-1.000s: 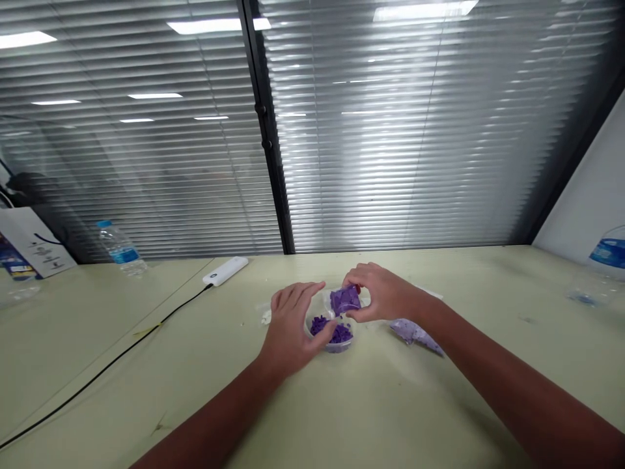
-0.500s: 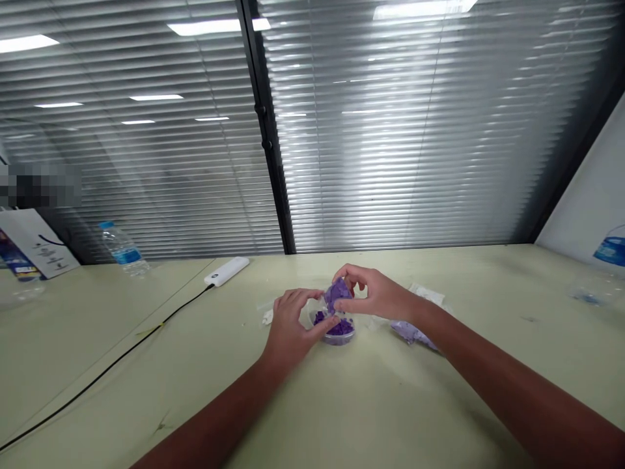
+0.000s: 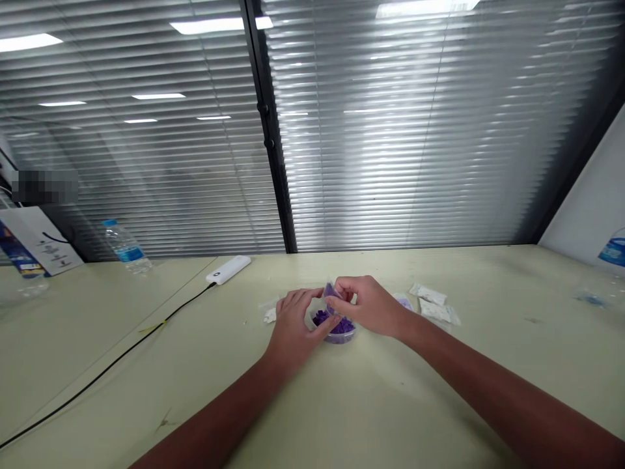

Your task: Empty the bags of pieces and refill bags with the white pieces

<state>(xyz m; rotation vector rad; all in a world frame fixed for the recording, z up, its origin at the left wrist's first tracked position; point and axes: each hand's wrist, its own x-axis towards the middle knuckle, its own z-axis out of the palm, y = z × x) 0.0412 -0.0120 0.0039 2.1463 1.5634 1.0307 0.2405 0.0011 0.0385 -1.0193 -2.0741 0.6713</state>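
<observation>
A round clear plastic tub (image 3: 340,338) stands on the table with small dark purple pieces (image 3: 344,326) inside. My left hand (image 3: 297,319) curves around its left side, thumb across the near part and fingers by the far rim. Above the tub, my right hand (image 3: 364,303) pinches a small clear bag (image 3: 330,291) with purple contents, tilted over the opening. What exactly the bag holds is too small to make out. Behind my right wrist, part of a lilac packet (image 3: 404,301) shows; the forearm hides the rest.
Small white packets (image 3: 433,303) lie right of my hands, and a white scrap in clear film (image 3: 270,314) lies to the left. A white power bank (image 3: 228,269) with a black cable (image 3: 141,343) is farther left, near a water bottle (image 3: 127,247) and paper bag (image 3: 43,241).
My right hand has turned and moved slightly, and less of the small bag's purple contents shows. My left hand stays at the tub. The forearm now covers more of the lilac packet.
</observation>
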